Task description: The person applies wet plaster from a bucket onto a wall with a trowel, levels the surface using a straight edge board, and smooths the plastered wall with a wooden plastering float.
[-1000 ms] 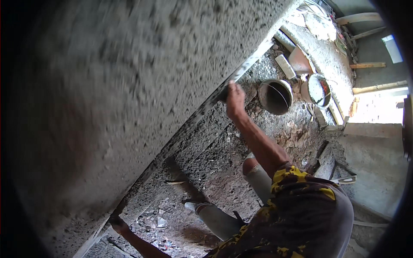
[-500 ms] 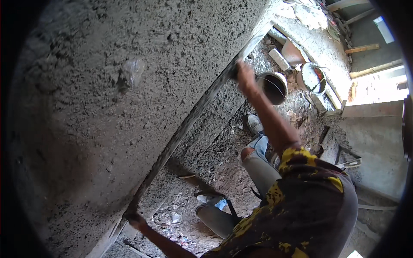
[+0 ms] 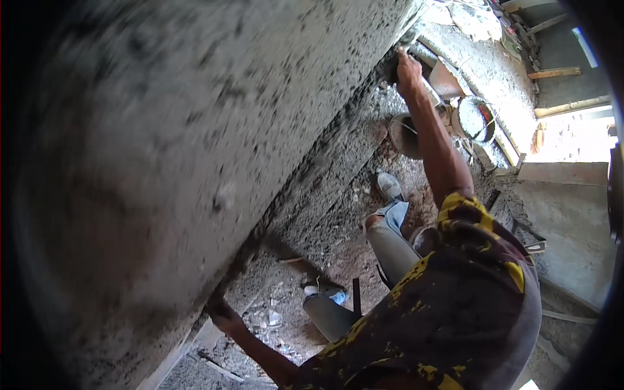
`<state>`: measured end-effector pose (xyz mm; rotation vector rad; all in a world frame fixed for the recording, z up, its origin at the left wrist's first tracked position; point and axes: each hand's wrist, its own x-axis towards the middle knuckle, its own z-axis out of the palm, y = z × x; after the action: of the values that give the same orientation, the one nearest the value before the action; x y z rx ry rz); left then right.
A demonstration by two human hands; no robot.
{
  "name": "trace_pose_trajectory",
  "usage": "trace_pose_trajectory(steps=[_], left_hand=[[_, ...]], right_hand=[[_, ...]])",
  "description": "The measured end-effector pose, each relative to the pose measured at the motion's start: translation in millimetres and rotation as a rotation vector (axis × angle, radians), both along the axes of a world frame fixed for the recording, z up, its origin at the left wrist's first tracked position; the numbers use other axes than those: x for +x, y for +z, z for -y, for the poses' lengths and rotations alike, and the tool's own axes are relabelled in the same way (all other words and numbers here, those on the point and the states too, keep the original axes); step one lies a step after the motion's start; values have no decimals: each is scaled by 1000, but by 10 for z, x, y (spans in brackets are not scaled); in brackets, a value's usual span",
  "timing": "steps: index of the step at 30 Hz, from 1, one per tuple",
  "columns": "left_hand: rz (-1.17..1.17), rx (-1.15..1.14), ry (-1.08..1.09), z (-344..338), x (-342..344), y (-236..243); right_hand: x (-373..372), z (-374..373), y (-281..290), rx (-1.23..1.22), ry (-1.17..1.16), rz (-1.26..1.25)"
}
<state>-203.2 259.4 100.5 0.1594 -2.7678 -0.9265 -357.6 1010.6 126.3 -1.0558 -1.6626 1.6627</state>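
A grey, rough plastered surface (image 3: 162,143) fills the upper left, blurred by motion. My right hand (image 3: 408,70) is closed on a long, mortar-smeared bar (image 3: 302,172) near the top end of that surface's lower edge, with my arm stretched up. At the lower end of the same bar, my left hand (image 3: 224,318) has its fingers curled round it, in shadow and partly hidden. The bar runs diagonally between both hands against the surface. My legs (image 3: 390,250) in torn jeans are below on the rubble-strewn floor.
To the right stand a dark bucket (image 3: 406,140), partly behind my arm, and a pail (image 3: 474,120) with pale contents. A reddish slanted piece (image 3: 445,81) leans near them. A low concrete wall (image 3: 562,227), wooden pieces (image 3: 556,73) and a bright opening (image 3: 572,140) lie at the right.
Both hands have moved steadily up and to the right along the surface with the bar. My right arm now reaches farther toward the top and partly covers the dark bucket.
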Motion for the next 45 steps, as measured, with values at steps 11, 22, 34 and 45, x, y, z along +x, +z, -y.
trace_pose_trajectory(steps=[11, 22, 34, 45], left_hand=[[-201, -362, -99, 2338, 276, -7], [40, 336, 18, -104, -180, 888], [-208, 1542, 737, -1825, -342, -317], [-373, 1066, 748, 374, -142, 762]], right_hand=[[387, 2348, -702, -193, 92, -68], [-86, -38, 204, 1242, 223, 46], [61, 5, -113, 1254, 585, -97], [183, 291, 210, 1659, 467, 21]])
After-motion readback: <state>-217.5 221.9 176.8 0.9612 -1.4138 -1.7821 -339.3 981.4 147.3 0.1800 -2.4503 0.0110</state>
